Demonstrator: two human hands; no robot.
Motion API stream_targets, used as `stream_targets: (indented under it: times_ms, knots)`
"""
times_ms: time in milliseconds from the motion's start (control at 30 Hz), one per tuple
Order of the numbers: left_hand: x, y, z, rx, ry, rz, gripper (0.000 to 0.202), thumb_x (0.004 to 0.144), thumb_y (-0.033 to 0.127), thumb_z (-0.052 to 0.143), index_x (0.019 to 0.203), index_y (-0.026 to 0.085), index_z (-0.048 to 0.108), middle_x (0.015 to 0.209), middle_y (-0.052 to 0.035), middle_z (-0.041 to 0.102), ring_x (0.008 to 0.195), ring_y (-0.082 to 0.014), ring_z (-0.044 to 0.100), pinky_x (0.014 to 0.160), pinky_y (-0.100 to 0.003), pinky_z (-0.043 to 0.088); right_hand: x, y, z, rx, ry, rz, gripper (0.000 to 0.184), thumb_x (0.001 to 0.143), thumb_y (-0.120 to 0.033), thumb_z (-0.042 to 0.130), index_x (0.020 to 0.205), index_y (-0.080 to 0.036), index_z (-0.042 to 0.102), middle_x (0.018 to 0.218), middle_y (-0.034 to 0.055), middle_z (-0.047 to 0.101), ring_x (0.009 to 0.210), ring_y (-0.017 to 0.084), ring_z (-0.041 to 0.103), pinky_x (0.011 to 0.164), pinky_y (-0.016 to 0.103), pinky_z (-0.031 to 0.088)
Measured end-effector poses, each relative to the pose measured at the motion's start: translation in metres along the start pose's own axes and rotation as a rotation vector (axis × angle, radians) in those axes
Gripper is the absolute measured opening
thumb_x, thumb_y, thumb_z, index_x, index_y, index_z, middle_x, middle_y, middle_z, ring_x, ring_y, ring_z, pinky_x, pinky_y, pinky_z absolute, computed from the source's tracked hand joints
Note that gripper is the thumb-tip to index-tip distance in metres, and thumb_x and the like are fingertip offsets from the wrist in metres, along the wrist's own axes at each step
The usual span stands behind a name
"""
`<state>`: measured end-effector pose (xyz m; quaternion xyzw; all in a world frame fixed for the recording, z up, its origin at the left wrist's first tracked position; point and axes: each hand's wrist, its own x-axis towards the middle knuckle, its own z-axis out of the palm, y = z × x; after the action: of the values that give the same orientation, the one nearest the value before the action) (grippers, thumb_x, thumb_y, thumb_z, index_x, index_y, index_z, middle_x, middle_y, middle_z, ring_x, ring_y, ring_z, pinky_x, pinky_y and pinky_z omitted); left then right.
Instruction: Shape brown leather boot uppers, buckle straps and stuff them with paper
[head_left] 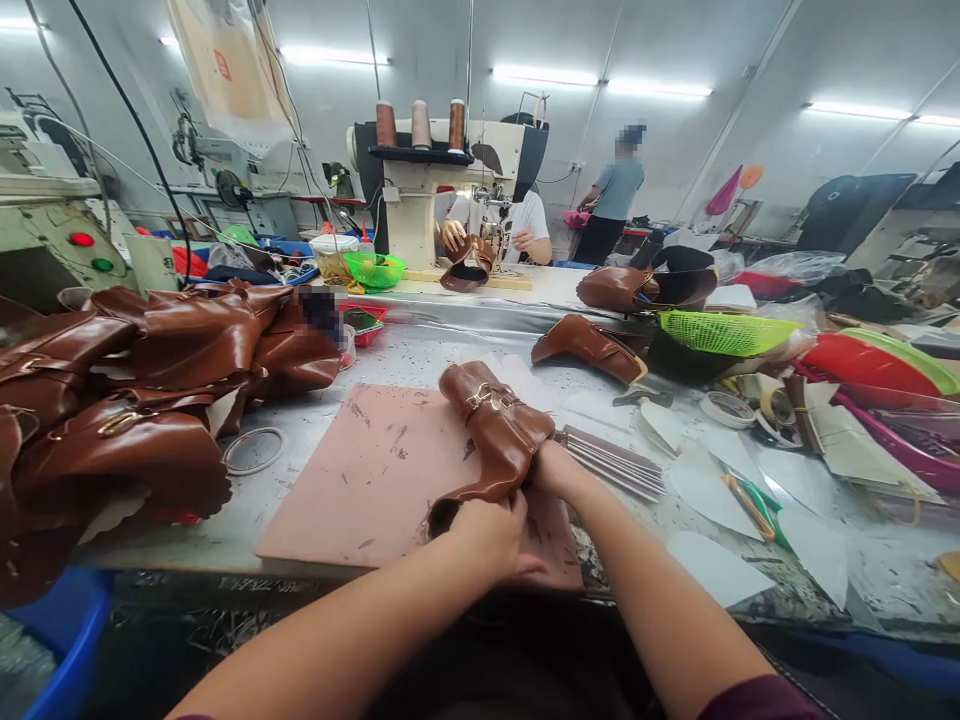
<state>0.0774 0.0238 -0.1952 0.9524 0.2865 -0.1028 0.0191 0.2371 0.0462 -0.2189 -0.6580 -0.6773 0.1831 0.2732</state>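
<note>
A glossy brown leather boot upper [499,425] with a gold-buckled strap lies on a pinkish-brown work mat [337,490], its shaft pointing away from me. My left hand [487,540] is closed on its near lower edge, some fingers hidden under the leather. At the right side of the same piece, my right hand [553,470] grips the edge, its fingertips tucked out of sight. Just right of the right hand is a stack of thin strips [611,462].
More brown boot uppers [157,420] are heaped on the left, near a white ring [255,450]. Another boot upper [589,345] lies beyond the mat. On the right are paper pieces [712,490], green-handled scissors [757,510] and a green basket [724,333]. Across the table, a co-worker sits behind a sewing machine [412,200].
</note>
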Motion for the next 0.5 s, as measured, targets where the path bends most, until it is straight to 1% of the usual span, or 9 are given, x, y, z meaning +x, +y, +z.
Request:
stream_targets:
  times_ms: [67, 100, 167, 233, 267, 300, 367, 433, 500]
  knots:
    - [0.008, 0.001, 0.001, 0.009, 0.043, 0.02, 0.073, 0.078, 0.055, 0.055, 0.128, 0.004, 0.046, 0.12, -0.0254, 0.055, 0.114, -0.0372, 0.049, 0.094, -0.048, 0.039, -0.004, -0.003, 0.003, -0.117, 0.058, -0.052, 0.041, 0.074, -0.009, 0.055, 0.114, -0.015, 0.06, 0.113, 0.0144, 0.063, 0.108, 0.029, 0.054, 0.094, 0.045, 0.042]
    - [0.009, -0.001, 0.003, 0.011, 0.059, 0.035, 0.068, 0.079, 0.053, 0.056, 0.127, 0.006, 0.047, 0.125, -0.0231, 0.052, 0.121, -0.036, 0.043, 0.1, -0.047, 0.033, -0.007, -0.006, 0.005, -0.169, 0.084, -0.082, 0.041, 0.077, -0.008, 0.051, 0.116, -0.013, 0.059, 0.117, 0.0168, 0.06, 0.112, 0.03, 0.051, 0.097, 0.048, 0.039]
    - [0.005, -0.009, 0.006, 0.011, 0.084, 0.044, 0.071, 0.077, 0.054, 0.057, 0.129, 0.009, 0.045, 0.132, -0.0208, 0.047, 0.124, -0.0348, 0.038, 0.103, -0.047, 0.03, -0.014, -0.011, 0.009, -0.251, 0.09, -0.156, 0.037, 0.08, -0.008, 0.047, 0.114, -0.011, 0.06, 0.118, 0.0188, 0.058, 0.117, 0.031, 0.046, 0.101, 0.052, 0.032]
    - [-0.007, -0.021, 0.009, 0.012, 0.107, 0.037, 0.079, 0.072, 0.058, 0.06, 0.131, 0.008, 0.042, 0.134, -0.0223, 0.043, 0.122, -0.0367, 0.04, 0.101, -0.048, 0.033, -0.021, -0.016, 0.016, -0.299, 0.036, -0.234, 0.033, 0.082, -0.009, 0.046, 0.109, -0.012, 0.063, 0.114, 0.0173, 0.061, 0.116, 0.03, 0.047, 0.105, 0.051, 0.029]
    - [-0.014, -0.029, 0.009, 0.017, 0.121, 0.031, 0.079, 0.071, 0.059, 0.06, 0.129, 0.008, 0.044, 0.132, -0.0228, 0.045, 0.12, -0.0376, 0.043, 0.099, -0.049, 0.035, -0.025, -0.02, 0.02, -0.31, 0.003, -0.266, 0.033, 0.082, -0.01, 0.047, 0.11, -0.012, 0.063, 0.114, 0.0161, 0.062, 0.116, 0.029, 0.048, 0.106, 0.049, 0.028]
    - [-0.02, -0.035, 0.008, 0.024, 0.135, 0.022, 0.073, 0.072, 0.059, 0.059, 0.124, 0.009, 0.049, 0.129, -0.0225, 0.048, 0.117, -0.038, 0.045, 0.097, -0.05, 0.036, -0.028, -0.023, 0.026, -0.316, -0.027, -0.289, 0.034, 0.082, -0.011, 0.047, 0.113, -0.012, 0.062, 0.117, 0.0154, 0.061, 0.117, 0.028, 0.047, 0.106, 0.047, 0.028]
    - [-0.03, -0.047, 0.005, 0.044, 0.167, -0.025, 0.051, 0.083, 0.051, 0.048, 0.111, 0.01, 0.057, 0.118, -0.0213, 0.056, 0.108, -0.037, 0.052, 0.092, -0.052, 0.04, -0.032, -0.033, 0.037, -0.312, -0.069, -0.304, 0.036, 0.082, -0.013, 0.049, 0.117, -0.011, 0.058, 0.123, 0.0152, 0.057, 0.119, 0.027, 0.046, 0.106, 0.043, 0.03]
    - [-0.032, -0.054, 0.002, 0.06, 0.179, -0.088, 0.035, 0.09, 0.033, 0.038, 0.102, 0.009, 0.06, 0.103, -0.0206, 0.063, 0.096, -0.0343, 0.059, 0.084, -0.052, 0.044, -0.03, -0.043, 0.046, -0.292, -0.093, -0.282, 0.031, 0.084, -0.016, 0.051, 0.113, -0.013, 0.06, 0.12, 0.0146, 0.058, 0.115, 0.026, 0.049, 0.101, 0.041, 0.036]
    - [-0.03, -0.057, 0.001, 0.069, 0.162, -0.109, 0.031, 0.087, 0.015, 0.035, 0.101, 0.006, 0.061, 0.093, -0.02, 0.065, 0.088, -0.0317, 0.062, 0.082, -0.048, 0.046, -0.02, -0.051, 0.051, -0.257, -0.106, -0.235, 0.022, 0.087, -0.021, 0.052, 0.106, -0.015, 0.061, 0.113, 0.0114, 0.061, 0.105, 0.023, 0.055, 0.092, 0.04, 0.044]
